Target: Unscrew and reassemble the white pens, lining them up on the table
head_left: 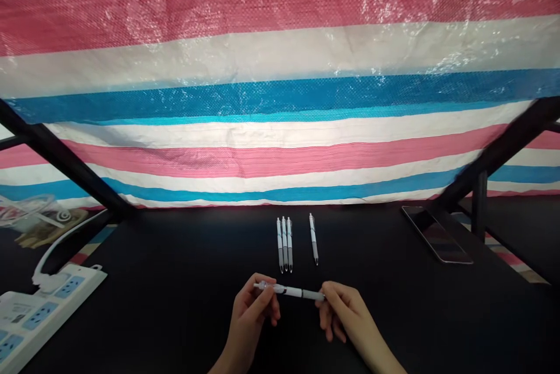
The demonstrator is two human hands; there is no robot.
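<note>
Head view: the left hand (256, 307) pinches the held pen (295, 292) between thumb and fingers near its push-button end. The right hand (343, 307) pinches the grey tip end of the same pen. Both grips are closed on this one object, which spans the gap between the hands. Contact between pen and black table (175, 286) cannot be determined.

Surroundings, relative to the grip:
- Just beyond: three pens (284, 244), lying close together.
- Beyond, toward the right hand: a single pen (314, 238), apart from the three.
- Well to the right: a phone (437, 235).
- Well to the left: a power strip (52, 304).

Cautions (judged):
- Slip: the slim barrel is supported only at its ends; slackening either pinch could let it swing or drop.
- Ink marks: pressure on the push button could extend the point against the right fingertips. Its present position is hidden.
- Loosening: opposed twisting by the hands could unscrew a barrel joint.
- Disturbance: a low forward movement could knock the three pens out of line.
</note>
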